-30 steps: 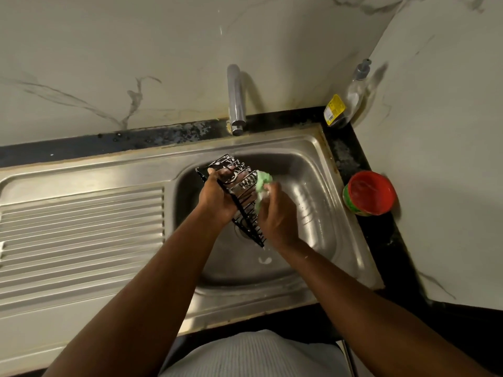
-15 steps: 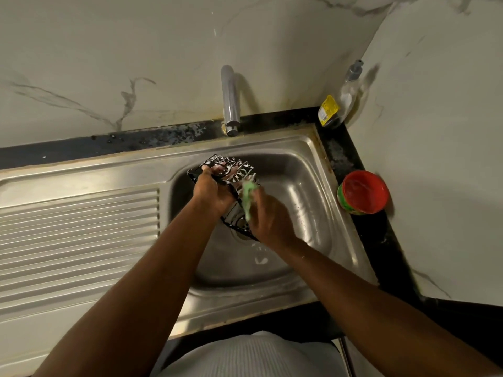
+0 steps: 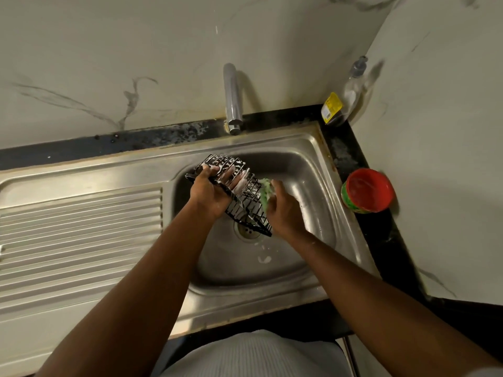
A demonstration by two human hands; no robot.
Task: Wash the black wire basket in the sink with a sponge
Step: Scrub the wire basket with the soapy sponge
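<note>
Over the steel sink point(image 3: 310, 170) my left hand point(image 3: 211, 193) grips the black wire basket point(image 3: 249, 205) by its upper left side, holding it tilted above the drain. White foam clings to the wires and to my fingers. My right hand point(image 3: 283, 213) is closed on a green sponge point(image 3: 266, 191) and presses it against the basket's right side. The fingers of the left hand partly hide the basket's top.
A chrome tap point(image 3: 232, 99) stands behind the bowl, no water running. A ribbed draining board point(image 3: 79, 235) lies to the left. On the black counter at right sit a red-lidded green tub point(image 3: 367, 190) and a clear soap bottle point(image 3: 345, 96).
The sponge hand has slid from the basket's middle out to its right side. The basket has shifted a little in my left hand.
</note>
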